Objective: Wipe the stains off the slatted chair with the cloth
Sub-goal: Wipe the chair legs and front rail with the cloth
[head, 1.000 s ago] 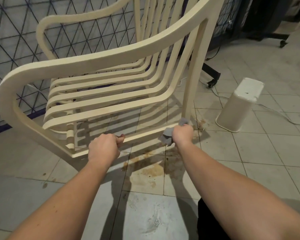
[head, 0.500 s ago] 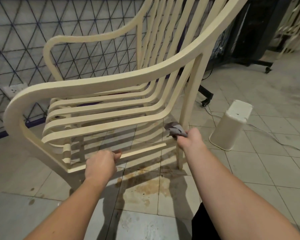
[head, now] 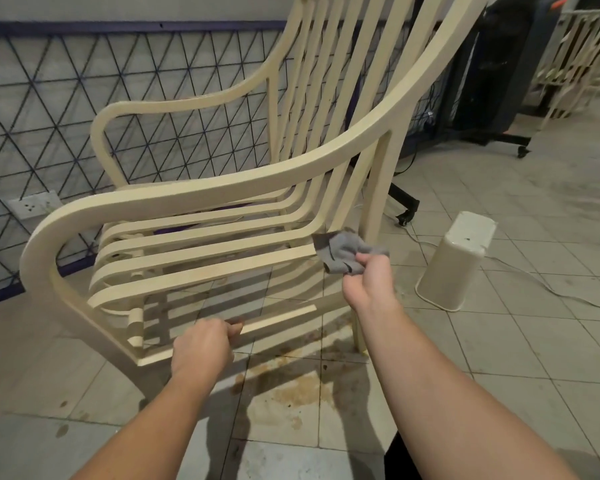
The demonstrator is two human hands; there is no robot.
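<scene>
Chair [head: 201,197]: cream, slatted, on the tiled floor [head: 499,341] in front of me, against the wire mesh fence [head: 84,98].
Left hand [head: 203,344]: my fingers are curled round the low side rail [head: 278,318] near the chair's bottom edge.
Right hand [head: 369,284]: I'm pinching the grey cloth [head: 343,252], bunched up in my fingertips.
Cloth: touching the outermost seat slat [head: 201,275] where it bends up, just beside the rear leg [head: 378,188].
Stains: brown patch [head: 291,389] on the tiles under the chair.
Other: white bin [head: 454,261] upside down on the floor to the right, well apart from the chair; a cable [head: 541,282] lies behind it.
</scene>
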